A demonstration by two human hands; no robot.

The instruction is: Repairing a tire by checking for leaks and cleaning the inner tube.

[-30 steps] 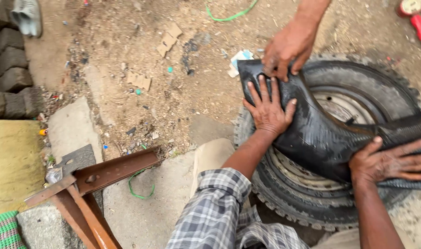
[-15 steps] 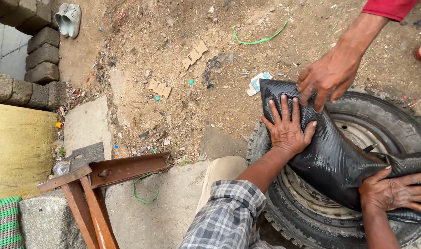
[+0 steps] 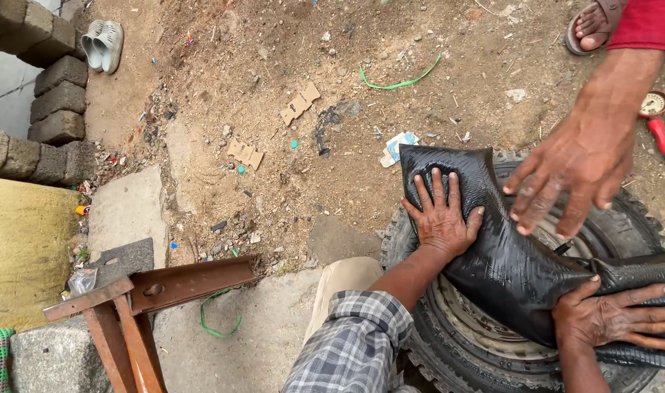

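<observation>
A black rubber inner tube [image 3: 507,255] lies folded across a tyre [image 3: 623,218] with a metal rim [image 3: 485,327] on the ground. My left hand [image 3: 441,218] presses flat on the tube's upper end, fingers spread. My right hand [image 3: 616,316] rests flat on the tube lower right. Another person's hand [image 3: 572,175], below a red sleeve, hovers open just above the tube between my hands.
Rusty steel frame [image 3: 150,298] at lower left beside a concrete slab [image 3: 129,211]. Stone blocks [image 3: 49,109] and a pair of shoes [image 3: 103,44] at upper left. A pressure gauge with a red handle [image 3: 656,116] lies at right; another person's sandalled foot [image 3: 591,25] is above it. Litter dots the dirt.
The other person's hand has lifted off the tube's top end and moved right, now hovering over it. My hands stay pressed on the tube. The view has shifted.
</observation>
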